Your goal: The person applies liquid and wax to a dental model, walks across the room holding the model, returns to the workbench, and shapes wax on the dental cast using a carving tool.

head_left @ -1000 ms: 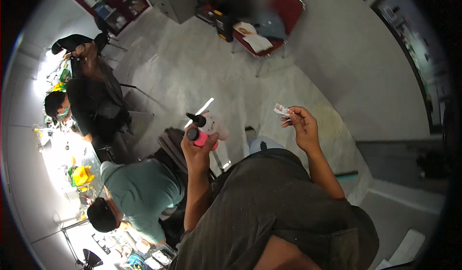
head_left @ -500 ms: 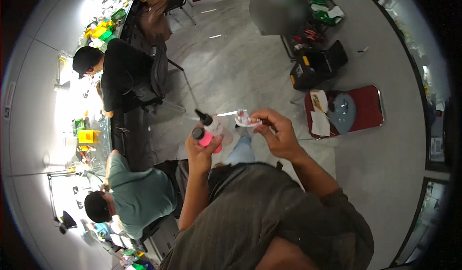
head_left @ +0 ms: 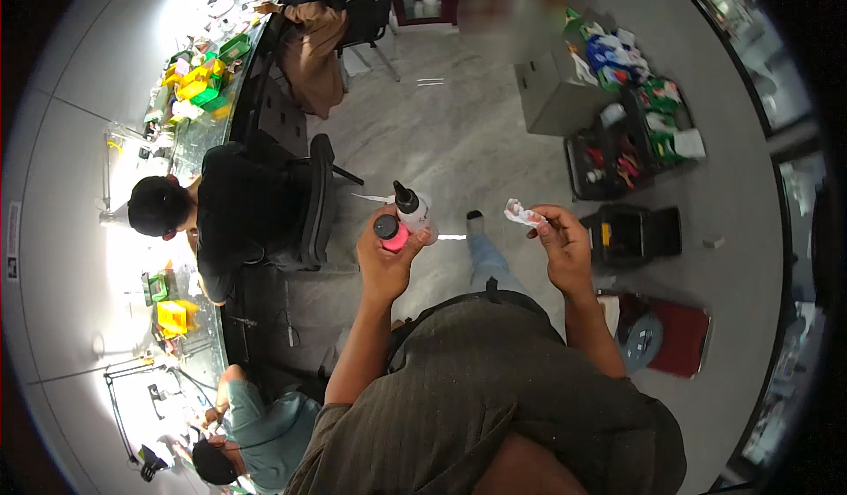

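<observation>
- Since the earlier frame the view has swung: the long workbench (head_left: 190, 133) now runs up the left side, and the right hand, which was close beside the bottles, has drawn away to the right.
- The grey floor (head_left: 476, 142) fills the middle, seen from above past the person's dark striped shirt (head_left: 494, 407).
- Three other people sit along the workbench: one in black (head_left: 221, 221) on a black chair (head_left: 313, 199), one in tan (head_left: 309, 41) further up, one in green (head_left: 265, 424) at the lower left.
- A grey cabinet (head_left: 551, 98) and black crates (head_left: 618, 155) stand at the upper right; a red bag (head_left: 675, 336) lies on the floor at the right.
- The left hand (head_left: 386, 261) is clenched around two small bottles held upright together: a pink bottle (head_left: 390, 233) with a black cap and a clear bottle (head_left: 413, 210) with a black pointed nozzle.
- The right hand (head_left: 565, 248) pinches a crumpled white scrap (head_left: 520, 213) between its fingertips, well apart from the bottles.
</observation>
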Available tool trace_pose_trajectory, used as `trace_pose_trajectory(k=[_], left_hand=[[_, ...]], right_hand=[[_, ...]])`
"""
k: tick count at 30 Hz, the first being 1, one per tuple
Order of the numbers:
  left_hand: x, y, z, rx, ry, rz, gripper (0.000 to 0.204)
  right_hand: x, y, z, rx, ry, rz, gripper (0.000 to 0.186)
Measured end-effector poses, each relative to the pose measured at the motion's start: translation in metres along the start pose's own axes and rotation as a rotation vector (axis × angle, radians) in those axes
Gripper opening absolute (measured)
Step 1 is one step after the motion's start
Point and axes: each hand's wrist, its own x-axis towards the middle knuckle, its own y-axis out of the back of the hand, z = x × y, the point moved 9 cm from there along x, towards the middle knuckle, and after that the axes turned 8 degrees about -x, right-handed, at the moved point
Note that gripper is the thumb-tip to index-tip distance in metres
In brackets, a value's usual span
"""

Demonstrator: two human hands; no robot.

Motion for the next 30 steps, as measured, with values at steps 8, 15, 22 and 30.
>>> trace_pose_trajectory(k=[8, 15, 22, 30], left_hand=[[0.179, 0.019, -0.048, -0.123, 0.047, 0.228, 0.044], [0.298, 0.08, -0.053, -0.081, 0.112, 0.47, 0.045], [0.417, 0.174, -0.099, -0.11, 0.16, 0.693, 0.044], [0.551, 0.271, -0.113, -0.042, 0.072, 0.814, 0.04]], right_hand=[[0.253, -0.083, 0.006, 0.068, -0.002, -0.398, 0.021], [0.427, -0.198, -0.014, 0.138, 0.056, -0.695, 0.026], [0.573, -0.31, -0.006, 0.178, 0.065, -0.748, 0.03], [0.714, -0.425, -0.005, 0.217, 0.02, -0.842, 0.027]])
